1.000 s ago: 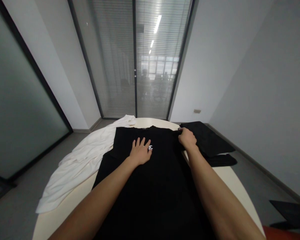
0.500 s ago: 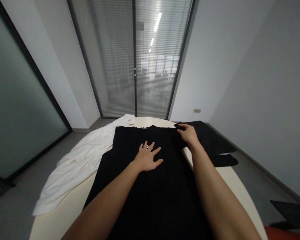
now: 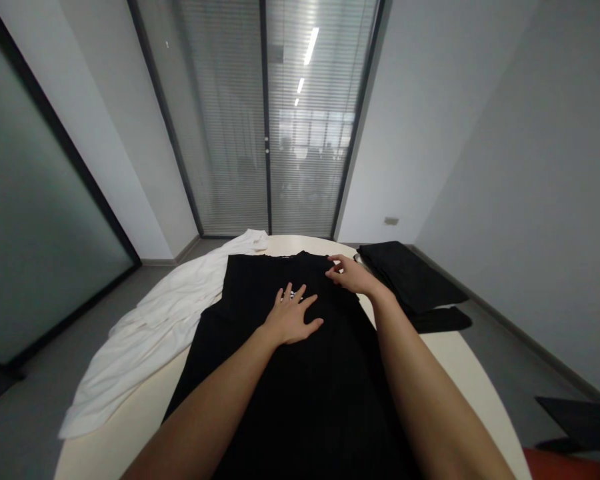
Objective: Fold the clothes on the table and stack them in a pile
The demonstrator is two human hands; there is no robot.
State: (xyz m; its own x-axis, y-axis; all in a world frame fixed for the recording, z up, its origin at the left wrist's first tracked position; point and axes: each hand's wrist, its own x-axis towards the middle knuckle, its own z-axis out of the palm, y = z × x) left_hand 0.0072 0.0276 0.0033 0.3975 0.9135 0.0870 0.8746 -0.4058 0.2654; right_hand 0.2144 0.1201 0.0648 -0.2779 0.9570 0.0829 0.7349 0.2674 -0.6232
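Observation:
A black shirt (image 3: 310, 393) lies spread on the pale round table, its collar toward the far edge. My left hand (image 3: 291, 319) rests flat on its upper middle with the fingers spread, partly over a small white print. Near the shirt's far right shoulder is my right hand (image 3: 347, 273), its fingers bent around the black fabric's edge, thumb and index close together. The right sleeve looks folded inward there; how much cloth the fingers hold is hard to see.
White cloth (image 3: 155, 327) runs along the left side of the table (image 3: 460, 373). Folded black garments (image 3: 410, 277) lie at the far right. Beyond stand a glass partition with blinds (image 3: 310, 187) and grey walls. A dark object and something red are at the lower right.
My right hand has moved left, bringing the shirt's right sleeve inward, and the black garments behind show more. My left hand stays on the shirt. The view has shifted slightly.

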